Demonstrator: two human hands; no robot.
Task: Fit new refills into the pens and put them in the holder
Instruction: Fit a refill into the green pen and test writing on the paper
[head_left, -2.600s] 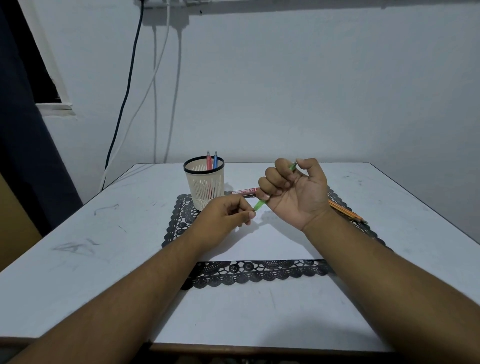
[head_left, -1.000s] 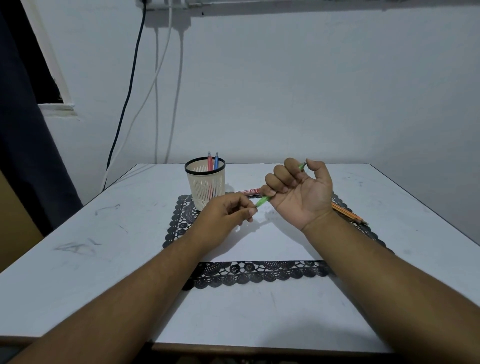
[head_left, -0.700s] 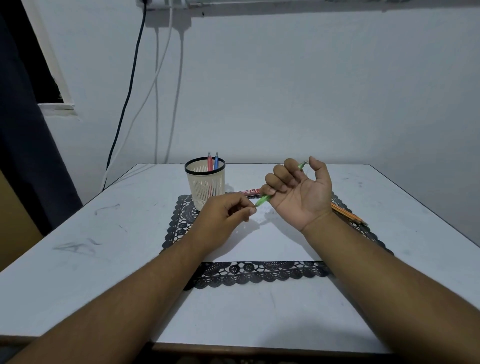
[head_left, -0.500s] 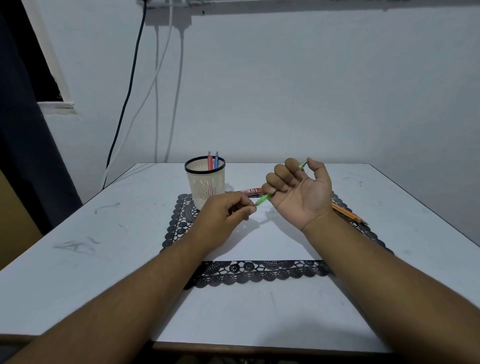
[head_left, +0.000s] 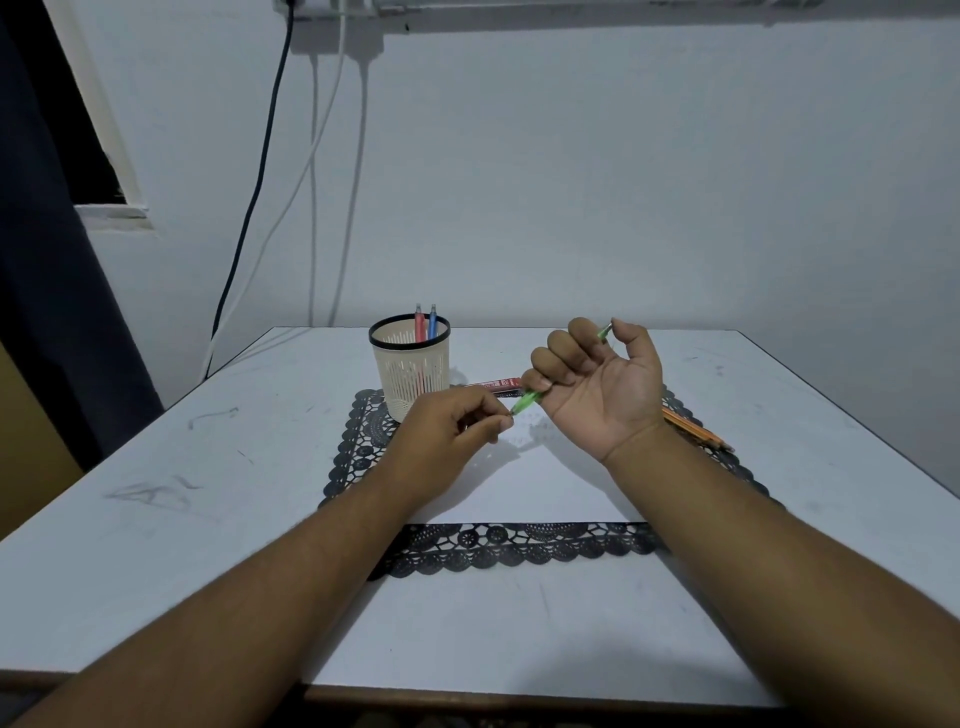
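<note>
Green plastic is the centre of it: the green pen lies slanted through the right hand, whose fingers are curled round the barrel with the palm turned up, so its lower end pokes out toward the left hand and its top end shows beside the thumb. That grip looks chosen to keep the barrel steady and its lower end free for work. The left hand has fingertips pinched together right at that lower end; what they pinch is too small to make out, though by the task it is probably the refill or the tip piece being fitted.

Both hands hover above the white sheet that lies on the black lace mat in the middle of the desk, probably so that small parts would drop somewhere easy to see.

Just behind the hands, toward the far edge of the mat, lies a red packet, perhaps the refill supply, within easy reach. At the mat's far left corner stands the cream holder, with a red pen and a blue pen upright inside, so two appear finished. Orange pens lie at the mat's right edge, apparently awaiting their turn.
</note>
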